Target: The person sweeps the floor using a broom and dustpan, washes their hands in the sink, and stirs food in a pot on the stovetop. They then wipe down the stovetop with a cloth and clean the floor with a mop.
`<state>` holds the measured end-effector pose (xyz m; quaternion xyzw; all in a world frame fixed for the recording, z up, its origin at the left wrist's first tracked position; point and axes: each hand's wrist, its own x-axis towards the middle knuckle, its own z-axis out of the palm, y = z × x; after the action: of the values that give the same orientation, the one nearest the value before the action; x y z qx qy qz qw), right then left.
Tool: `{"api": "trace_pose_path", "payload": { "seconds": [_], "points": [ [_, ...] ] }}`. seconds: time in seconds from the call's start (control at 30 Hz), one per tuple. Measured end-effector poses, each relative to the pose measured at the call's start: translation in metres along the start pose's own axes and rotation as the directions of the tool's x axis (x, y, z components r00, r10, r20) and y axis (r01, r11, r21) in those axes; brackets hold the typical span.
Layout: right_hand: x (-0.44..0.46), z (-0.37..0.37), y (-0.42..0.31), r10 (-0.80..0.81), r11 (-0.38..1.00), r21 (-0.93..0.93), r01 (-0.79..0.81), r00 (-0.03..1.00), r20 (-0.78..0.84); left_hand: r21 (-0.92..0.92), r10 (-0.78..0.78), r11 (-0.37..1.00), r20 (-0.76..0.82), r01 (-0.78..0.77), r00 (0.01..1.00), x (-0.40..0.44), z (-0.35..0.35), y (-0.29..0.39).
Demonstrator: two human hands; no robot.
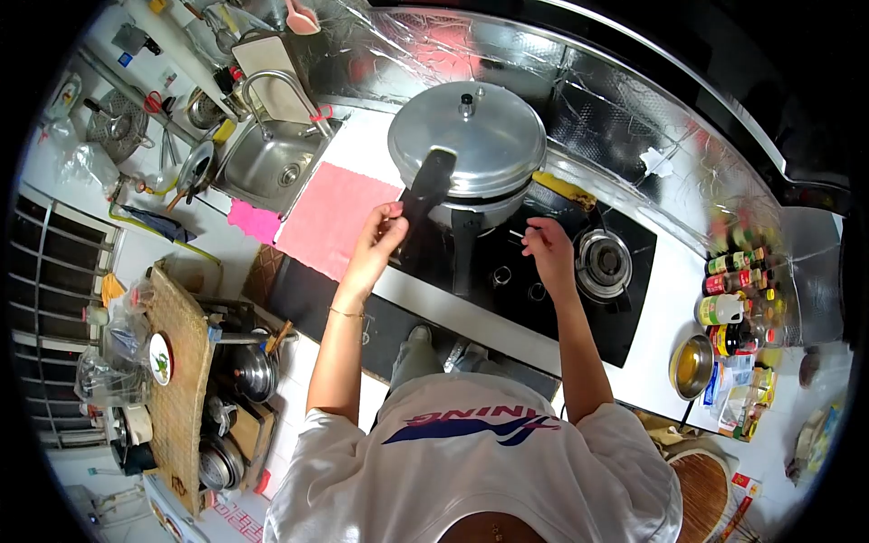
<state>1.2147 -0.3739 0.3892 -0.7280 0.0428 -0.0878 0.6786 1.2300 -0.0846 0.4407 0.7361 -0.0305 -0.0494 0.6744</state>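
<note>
A large silver pressure cooker (471, 213) stands on the black gas cooktop (625, 312) with its domed lid (498, 136) on top. The black lid handle (432, 174) points toward me, turned to the left of the black pot handle (465, 249). My left hand (373, 246) has its thumb and fingers closed at the end of the lid handle. Over the cooktop, right of the pot handle, my right hand (550, 246) is pinched around something small and thin, too small to name.
Right of the cooker are a bare burner (604, 264) and a yellow cloth (563, 190). A pink mat (337, 217) and a sink (276, 167) lie left. Several bottles (724, 312) and a metal bowl (692, 366) stand at the right. A wooden table (186, 317) is at lower left.
</note>
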Motion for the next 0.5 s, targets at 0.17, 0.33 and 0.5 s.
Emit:
{"api": "trace_pose_path", "payload": {
  "seconds": [0.17, 0.33, 0.5],
  "points": [
    [-0.013, -0.007, 0.079, 0.074, 0.847, -0.531, -0.028, 0.995, 0.066, -0.166, 0.023, 0.984, -0.201, -0.057, 0.979, -0.008, -0.013, -0.042],
    [-0.044, 0.0, 0.108, 0.059, 0.649, -0.733, 0.205, 0.946, 0.318, -0.143, -0.025, 0.99, -0.196, -0.004, 0.98, -0.022, -0.001, -0.12],
    [-0.048, 0.01, 0.115, -0.035, 0.446, -0.824, 0.348, 0.927, 0.373, 0.102, 0.026, 0.994, 0.009, -0.027, 1.0, -0.051, 0.043, -0.149]
  ]
}}
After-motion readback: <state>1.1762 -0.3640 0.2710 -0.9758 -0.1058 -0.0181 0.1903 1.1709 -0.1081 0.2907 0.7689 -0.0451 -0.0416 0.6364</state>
